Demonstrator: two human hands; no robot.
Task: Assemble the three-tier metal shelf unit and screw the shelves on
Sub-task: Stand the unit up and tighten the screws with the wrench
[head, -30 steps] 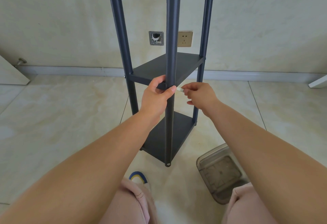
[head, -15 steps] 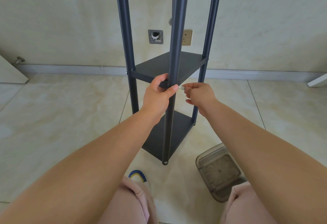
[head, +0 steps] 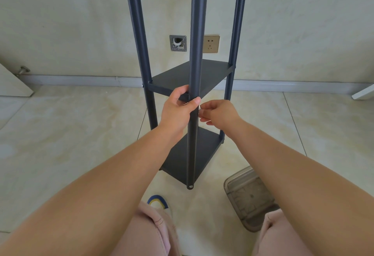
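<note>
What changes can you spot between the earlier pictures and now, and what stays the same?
Very little moved. The right hand has drawn in closer to the front post, so the small white part it pinches is now nearly hidden by the left hand's thumb. The left hand still grips the post at the middle shelf. The shelf unit stays upright and the clear tub stays on the floor.

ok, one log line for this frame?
stage: fastening middle shelf | left hand: grips front post | right hand: pinches small pale part at post | shelf unit upright
</note>
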